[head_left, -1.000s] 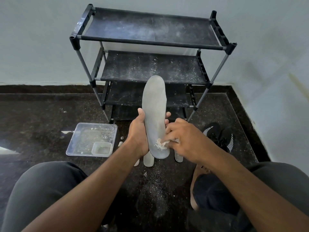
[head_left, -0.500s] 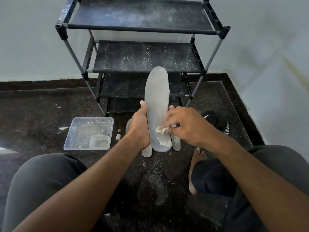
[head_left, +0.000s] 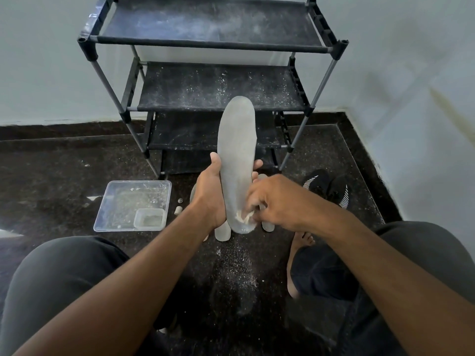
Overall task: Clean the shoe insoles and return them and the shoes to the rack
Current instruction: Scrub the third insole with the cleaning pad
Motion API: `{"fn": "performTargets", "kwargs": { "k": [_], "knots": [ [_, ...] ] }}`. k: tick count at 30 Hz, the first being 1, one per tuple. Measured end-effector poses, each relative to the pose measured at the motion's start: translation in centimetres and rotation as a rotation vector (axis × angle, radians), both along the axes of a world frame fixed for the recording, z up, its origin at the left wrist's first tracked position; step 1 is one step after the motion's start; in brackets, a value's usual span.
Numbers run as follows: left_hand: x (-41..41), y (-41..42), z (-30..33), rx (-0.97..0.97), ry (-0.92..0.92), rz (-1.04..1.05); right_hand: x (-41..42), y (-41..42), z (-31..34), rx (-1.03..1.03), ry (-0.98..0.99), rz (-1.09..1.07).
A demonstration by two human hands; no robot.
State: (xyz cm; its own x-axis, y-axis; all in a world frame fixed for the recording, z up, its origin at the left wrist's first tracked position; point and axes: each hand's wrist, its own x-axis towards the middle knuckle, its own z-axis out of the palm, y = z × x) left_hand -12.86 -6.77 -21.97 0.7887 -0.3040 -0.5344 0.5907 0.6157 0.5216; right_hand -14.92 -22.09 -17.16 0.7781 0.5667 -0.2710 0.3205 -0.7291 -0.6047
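Dark speckled stone floor (head_left: pixel 64 163) dusted with white powder, pale walls meeting in a corner; black tiered fabric-shelf shoe rack (head_left: pixel 213 44) against the wall, shelves powder-flecked. Clear square plastic tray (head_left: pixel 115 201) lies left of the hands, black shoes with white stripes (head_left: pixel 326 187) right. Long grey foam insole (head_left: pixel 236 150) stands upright before the rack, left hand (head_left: pixel 209 195) gripping its lower half; more insoles lie on the floor beneath. Right hand (head_left: pixel 279 201) pinches a whitish wad against the heel end, lower than half a second ago; powder smear there.
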Motion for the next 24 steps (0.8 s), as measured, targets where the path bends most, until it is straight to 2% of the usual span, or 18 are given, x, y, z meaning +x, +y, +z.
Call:
{"fn": "performTargets", "kwargs": {
  "k": [3, 7, 9, 12, 14, 17, 20, 24],
  "knots": [
    [0.2, 0.4, -0.2, 0.000, -0.007, -0.003, -0.3, -0.7, 0.4, -0.012, 0.120, 0.053],
    [0.0, 0.2, -0.1, 0.025, 0.001, 0.007, 0.2, -1.2, 0.7, 0.161, 0.040, -0.078],
    [0.0, 0.0, 0.2, 0.031, -0.002, 0.012, 0.3, -0.4, 0.2, 0.136, 0.014, -0.068],
    [0.1, 0.1, 0.3, -0.004, 0.008, 0.020, 0.1, 0.0, 0.0, 0.021, 0.132, 0.045],
    [0.0, 0.2, 0.1, 0.013, 0.002, 0.009, 0.1, -0.8, 0.5, 0.035, 0.184, 0.053],
    [-0.1, 0.2, -0.2, 0.028, -0.004, -0.002, 0.5, -1.2, 0.5, 0.194, 0.072, -0.106],
    [-0.1, 0.1, 0.2, 0.045, -0.013, 0.001, 0.5, 0.1, -0.4, 0.136, 0.002, -0.111],
    [0.1, 0.3, -0.2, 0.019, 0.000, 0.001, 0.3, -0.6, 0.5, 0.042, 0.229, 0.039]
  ]
}}
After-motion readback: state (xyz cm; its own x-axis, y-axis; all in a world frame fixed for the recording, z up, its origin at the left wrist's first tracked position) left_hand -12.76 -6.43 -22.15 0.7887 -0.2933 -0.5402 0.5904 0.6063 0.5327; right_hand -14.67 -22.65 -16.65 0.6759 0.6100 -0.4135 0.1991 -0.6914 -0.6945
